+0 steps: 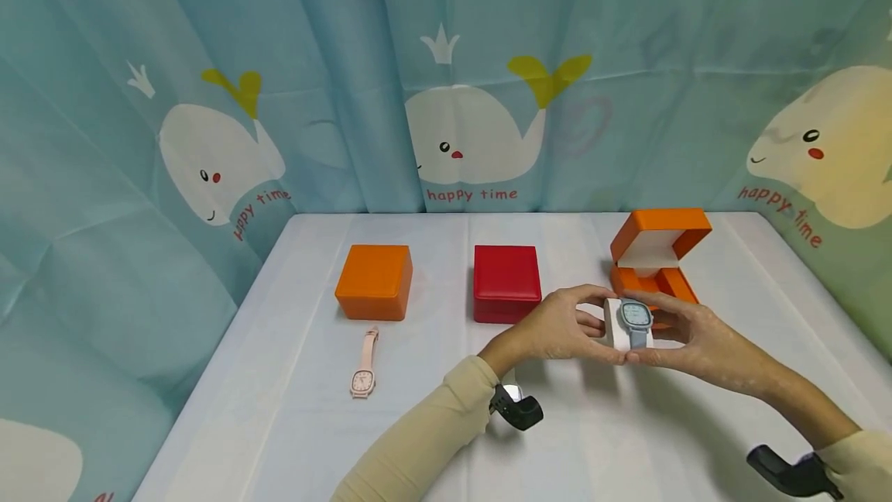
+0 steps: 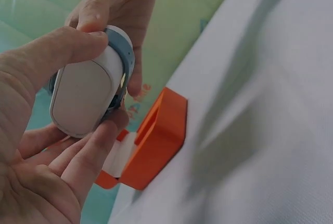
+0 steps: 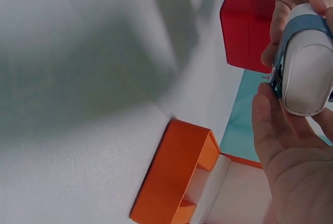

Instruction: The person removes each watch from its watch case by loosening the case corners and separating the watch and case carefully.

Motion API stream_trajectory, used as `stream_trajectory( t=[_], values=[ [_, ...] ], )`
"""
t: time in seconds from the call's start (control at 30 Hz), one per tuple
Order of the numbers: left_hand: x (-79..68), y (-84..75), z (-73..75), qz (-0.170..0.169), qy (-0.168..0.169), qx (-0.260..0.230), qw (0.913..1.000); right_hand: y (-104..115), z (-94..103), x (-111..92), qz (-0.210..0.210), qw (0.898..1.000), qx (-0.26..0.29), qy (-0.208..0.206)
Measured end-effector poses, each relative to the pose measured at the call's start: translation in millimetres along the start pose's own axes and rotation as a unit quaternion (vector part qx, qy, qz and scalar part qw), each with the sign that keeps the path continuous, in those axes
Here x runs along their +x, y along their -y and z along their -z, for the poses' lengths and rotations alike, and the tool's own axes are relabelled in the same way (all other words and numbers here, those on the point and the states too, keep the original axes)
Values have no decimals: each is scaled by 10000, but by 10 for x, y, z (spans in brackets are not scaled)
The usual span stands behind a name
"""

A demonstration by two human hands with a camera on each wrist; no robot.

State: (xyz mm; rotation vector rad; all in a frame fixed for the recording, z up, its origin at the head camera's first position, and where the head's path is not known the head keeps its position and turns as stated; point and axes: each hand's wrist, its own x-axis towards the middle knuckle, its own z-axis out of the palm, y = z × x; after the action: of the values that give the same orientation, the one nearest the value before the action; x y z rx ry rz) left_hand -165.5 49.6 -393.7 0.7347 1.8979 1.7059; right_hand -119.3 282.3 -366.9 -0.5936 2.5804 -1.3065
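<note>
A blue-strapped watch [image 1: 636,315] is wrapped around a white watch pillow [image 1: 615,325], held up over the right side of the table. My left hand [image 1: 563,325] grips the pillow from the left, thumb and fingers on its end. From the right, my right hand [image 1: 686,338] holds the other side, thumb below and fingers above. In the left wrist view the pillow's flat oval end [image 2: 82,99] faces the camera, with the blue strap [image 2: 124,52] around its middle. Just behind the hands stands an orange watch box [image 1: 662,237] with its lid up; a divider shows inside.
A closed orange box [image 1: 374,283] stands at the left, and a closed red box [image 1: 506,283] in the middle. A pink watch [image 1: 363,374] lies flat in front of the orange one. Partly behind my left wrist is another watch [image 1: 513,392]. A whale-print curtain [image 1: 334,138] hangs behind the table.
</note>
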Motion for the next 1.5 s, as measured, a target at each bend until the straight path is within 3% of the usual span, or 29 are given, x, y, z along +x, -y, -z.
stream_trajectory(
  t=[0.4, 1.2, 1.37, 1.5],
  values=[
    [-3, 7, 35, -108, -1, 216, 9997, -4, -11, 26, 42, 10000, 28, -28],
    [-29, 55, 29, -55, -23, -25, 10000, -22, -58, 3, -137, 9997, 147, -140],
    [-23, 83, 15, -111, -60, -73, 9999, -51, -82, -3, -36, 9982, 589, -68],
    [-30, 88, 5, -165, -161, 154, 9996, -82, -111, -20, -359, 9893, 1408, 110]
  ],
)
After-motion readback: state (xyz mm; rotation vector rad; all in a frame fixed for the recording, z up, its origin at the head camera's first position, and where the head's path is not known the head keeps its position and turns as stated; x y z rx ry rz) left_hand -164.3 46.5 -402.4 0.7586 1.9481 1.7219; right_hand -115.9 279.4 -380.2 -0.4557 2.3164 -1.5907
